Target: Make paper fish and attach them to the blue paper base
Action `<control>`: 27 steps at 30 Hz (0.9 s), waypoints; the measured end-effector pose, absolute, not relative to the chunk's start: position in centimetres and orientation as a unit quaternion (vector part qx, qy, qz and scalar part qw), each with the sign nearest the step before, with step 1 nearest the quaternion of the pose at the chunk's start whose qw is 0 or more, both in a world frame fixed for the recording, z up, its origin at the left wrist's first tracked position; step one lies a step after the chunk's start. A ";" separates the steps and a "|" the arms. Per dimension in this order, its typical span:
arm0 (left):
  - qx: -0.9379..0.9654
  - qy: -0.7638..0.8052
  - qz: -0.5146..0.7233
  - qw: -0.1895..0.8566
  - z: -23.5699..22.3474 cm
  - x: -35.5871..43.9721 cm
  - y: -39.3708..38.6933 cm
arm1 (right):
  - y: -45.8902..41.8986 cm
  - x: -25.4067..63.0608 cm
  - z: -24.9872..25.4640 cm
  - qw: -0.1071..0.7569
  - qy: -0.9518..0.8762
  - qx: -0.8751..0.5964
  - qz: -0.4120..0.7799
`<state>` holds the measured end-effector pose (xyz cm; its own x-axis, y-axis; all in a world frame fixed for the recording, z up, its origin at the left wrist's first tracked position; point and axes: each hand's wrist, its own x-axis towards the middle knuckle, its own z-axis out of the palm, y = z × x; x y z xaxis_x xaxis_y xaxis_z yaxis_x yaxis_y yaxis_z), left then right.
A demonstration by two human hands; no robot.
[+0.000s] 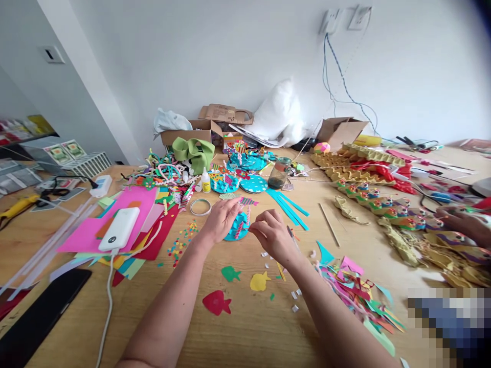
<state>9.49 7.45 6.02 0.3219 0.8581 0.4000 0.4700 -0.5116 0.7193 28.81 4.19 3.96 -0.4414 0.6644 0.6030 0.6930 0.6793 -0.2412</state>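
Note:
On the table in front of me stands a small round blue paper craft (237, 234) with blue pieces and pink striped sticks on it. A striped paper fish (248, 201) is at its top. My left hand (222, 221) curls around the craft's left side, its fingertips closed near the top. At the right side, my right hand (274, 232) has thumb and fingers pinched together; what they hold, if anything, is too small to make out. Nearer to me lie a green paper fish (230, 274), a yellow paper fish (260, 281) and a red paper fish (217, 302).
A tape roll (200, 207), a glue bottle (206, 181) and a glass jar (279, 174) stand behind my hands. Left are a white power bank (119, 228) on coloured paper and confetti (183, 243). Right are paper scraps (356, 286) and another person's hand (466, 225) by egg-carton crafts.

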 end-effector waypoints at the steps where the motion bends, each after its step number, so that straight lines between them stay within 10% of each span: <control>1: 0.781 0.430 0.386 0.237 6.0 9.5 7.4 | 4.5 28.8 4.0 0.345 -0.847 -0.404 -0.008; 27: 0.868 0.431 0.233 0.088 4.6 9.5 7.6 | 7.2 28.8 2.5 0.338 -0.820 -0.448 0.116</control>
<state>9.48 7.60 4.58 0.5208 0.7882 0.3279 0.7058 -0.6136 0.3540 28.81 7.23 2.55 -0.3704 0.8126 0.4501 0.6564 0.5718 -0.4922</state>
